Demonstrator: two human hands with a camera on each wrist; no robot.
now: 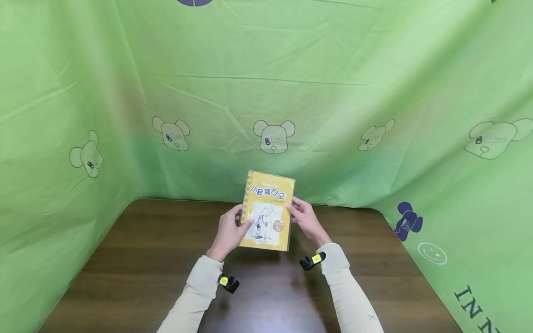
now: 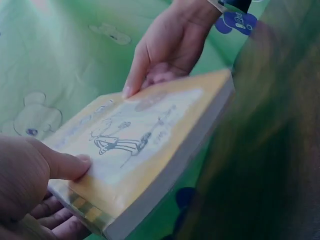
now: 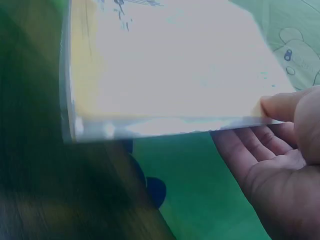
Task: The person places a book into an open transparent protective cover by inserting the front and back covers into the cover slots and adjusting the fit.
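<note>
A yellow paperback book [image 1: 268, 210] with a cartoon figure and Chinese title on its cover is held up between both hands, tilted, above the table. My left hand [image 1: 230, 231] grips its spine side, thumb on the cover and fingers underneath. On the opposite edge, my right hand [image 1: 307, 219] pinches the book with the thumb on top and fingers below. The left wrist view shows the book [image 2: 135, 135] closed, its grey page edges facing the camera. Glare washes out much of the cover in the right wrist view, where the right thumb [image 3: 280, 106] presses near a corner.
A dark brown wooden table [image 1: 158, 259] lies beneath the hands. Green cloth [image 1: 225, 101] printed with bear heads hangs behind it and along both sides. Each wrist carries a black strap with a yellow tag, including the right strap [image 1: 312, 261].
</note>
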